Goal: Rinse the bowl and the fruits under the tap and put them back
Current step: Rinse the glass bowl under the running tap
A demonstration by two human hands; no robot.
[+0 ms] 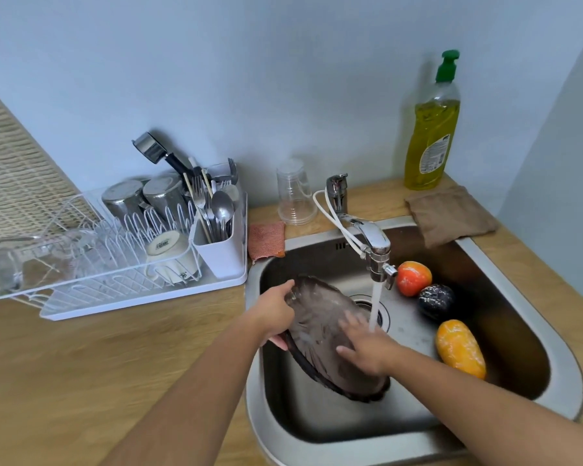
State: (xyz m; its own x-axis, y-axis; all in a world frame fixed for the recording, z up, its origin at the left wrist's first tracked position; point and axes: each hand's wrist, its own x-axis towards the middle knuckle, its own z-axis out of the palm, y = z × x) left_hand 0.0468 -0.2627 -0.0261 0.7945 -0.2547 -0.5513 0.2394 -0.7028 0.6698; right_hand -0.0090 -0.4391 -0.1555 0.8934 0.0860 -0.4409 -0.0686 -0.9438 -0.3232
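A dark smoky glass bowl (320, 327) is tilted on edge inside the steel sink (505, 264). My left hand (275, 309) grips its left rim. My right hand (367, 348) lies flat with spread fingers against the bowl's inner face. Water runs from the tap (376, 243) just right of the bowl, by my right fingertips. Three fruits rest on the sink floor at the right: a red-orange one (413, 278), a dark purple speckled one (436, 301) and a yellow-orange one (460, 348).
A white dish rack (122, 264) with steel cups, a mug and a cutlery holder stands on the wooden counter at left. Behind the sink are an orange scouring cloth (266, 242), stacked clear plastic cups (295, 193), a yellow dish-soap bottle (431, 129) and a brown cloth (450, 215).
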